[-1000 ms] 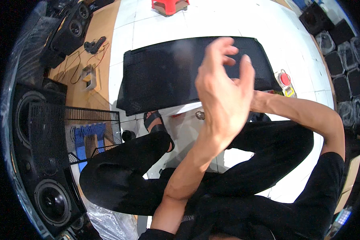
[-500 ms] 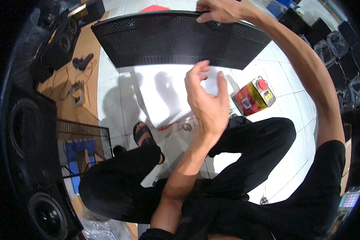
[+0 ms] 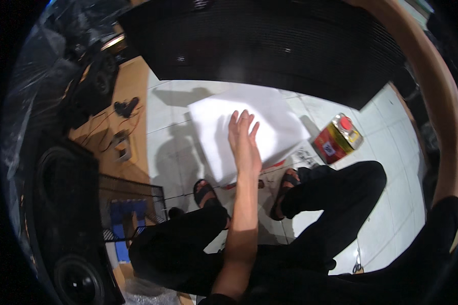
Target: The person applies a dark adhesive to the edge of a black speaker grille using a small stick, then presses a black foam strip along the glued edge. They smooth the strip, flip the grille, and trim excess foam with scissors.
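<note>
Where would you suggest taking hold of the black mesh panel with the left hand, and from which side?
Probably by the middle of the near long edge of the black mesh panel, with the left hand coming from the near side: that edge is the panel's closest part, uncovered and beyond the open hand, whereas the right forearm crosses the panel's right end.

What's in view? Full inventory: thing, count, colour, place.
Large perforated panel: 1, black, top
Angular soft sheet: 1, white, centre
Rectangular metal can: 1, red-yellow, right of sheet
Boxy speaker cabinets: at least 2, black, left
Mesh grille: 1, black, lower left
Pistol-shaped tool: 1, dark, on wooden board, left
Scissors: 1, dark, floor, lower right
Square tiles: many, white, floor
Sandals: 2, black, on feet
Left hand: 1, bare, over sheet
Right hand: out of frame; bare forearm, right edge
</note>
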Demonstrator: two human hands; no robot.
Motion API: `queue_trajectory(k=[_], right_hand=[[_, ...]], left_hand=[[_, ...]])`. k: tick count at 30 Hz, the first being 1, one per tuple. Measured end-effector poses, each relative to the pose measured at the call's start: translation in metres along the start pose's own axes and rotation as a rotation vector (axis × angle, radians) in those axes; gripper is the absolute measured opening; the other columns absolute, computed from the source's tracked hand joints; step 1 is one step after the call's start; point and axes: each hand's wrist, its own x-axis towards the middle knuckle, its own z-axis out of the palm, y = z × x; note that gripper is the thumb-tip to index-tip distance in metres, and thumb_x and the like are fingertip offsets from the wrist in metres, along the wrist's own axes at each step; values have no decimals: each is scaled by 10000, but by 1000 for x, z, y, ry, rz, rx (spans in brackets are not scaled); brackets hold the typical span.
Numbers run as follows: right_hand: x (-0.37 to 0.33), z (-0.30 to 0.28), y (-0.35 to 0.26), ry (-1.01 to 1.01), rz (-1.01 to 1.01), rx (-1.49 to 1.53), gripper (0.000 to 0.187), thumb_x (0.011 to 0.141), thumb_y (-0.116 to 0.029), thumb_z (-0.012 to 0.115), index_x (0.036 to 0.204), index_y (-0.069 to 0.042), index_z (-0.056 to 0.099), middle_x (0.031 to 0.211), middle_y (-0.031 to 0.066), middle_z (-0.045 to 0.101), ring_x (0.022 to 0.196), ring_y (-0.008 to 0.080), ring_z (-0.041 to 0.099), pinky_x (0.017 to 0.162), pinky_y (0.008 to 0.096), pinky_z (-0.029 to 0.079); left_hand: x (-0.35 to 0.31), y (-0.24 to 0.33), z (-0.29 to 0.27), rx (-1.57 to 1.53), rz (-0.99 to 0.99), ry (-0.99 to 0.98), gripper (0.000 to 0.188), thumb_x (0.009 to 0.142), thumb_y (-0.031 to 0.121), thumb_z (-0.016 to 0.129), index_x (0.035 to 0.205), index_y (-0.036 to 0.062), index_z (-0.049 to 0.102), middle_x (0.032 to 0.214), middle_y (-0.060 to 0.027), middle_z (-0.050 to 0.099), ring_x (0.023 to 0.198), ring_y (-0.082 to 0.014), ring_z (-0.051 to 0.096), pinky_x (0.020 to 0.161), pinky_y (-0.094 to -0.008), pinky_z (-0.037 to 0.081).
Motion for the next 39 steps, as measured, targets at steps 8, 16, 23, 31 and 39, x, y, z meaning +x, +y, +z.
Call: queue_trajectory(k=[8, 16, 23, 31, 39], right_hand=[[-25, 5, 43, -94, 115, 517, 196, 922, -197, 681, 881, -5, 673, 799, 3, 642, 729, 106, 548, 699, 262, 434], [-24, 48, 109, -74, -12, 361, 267, 912, -325, 673, 887, -60, 665, 736, 1, 610, 660, 106, 538, 671, 279, 443], [-27, 57, 141, -86, -73, 385, 300, 907, -377, 667, 884, -78, 669, 689, -29, 581, 582, 55, 490, 623, 219, 416], [-28, 65, 148, -87, -42, 424, 301, 911, -381, 658, 878, -82, 673, 691, -42, 569, 590, 48, 484, 623, 202, 402], [-21, 70, 138, -132, -25, 501, 321, 918, -379, 654, 889, -60, 666, 751, -34, 607, 657, 36, 530, 692, 201, 438]], left_hand=[[16, 60, -11, -600, 200, -331, 646, 854, 342, 761, 1376, 73, 491, 1494, -90, 403, 1439, -267, 295, 1230, -441, 210], [0, 42, -31, -602, 81, -390, 482, 979, 319, 538, 1374, 44, 507, 1458, -114, 477, 1358, -276, 420, 1172, -451, 282], [-7, 38, -32, -680, 65, -659, 694, 807, 378, 683, 1407, 75, 507, 1460, -93, 487, 1356, -304, 414, 1160, -513, 241], [-17, 51, -22, -687, 39, -650, 649, 817, 351, 676, 1398, 103, 530, 1423, -83, 529, 1338, -294, 442, 1142, -524, 261], [-18, 58, -19, -734, 108, -688, 629, 979, 499, 523, 1457, 96, 453, 1457, -83, 500, 1341, -277, 451, 1141, -508, 291]])
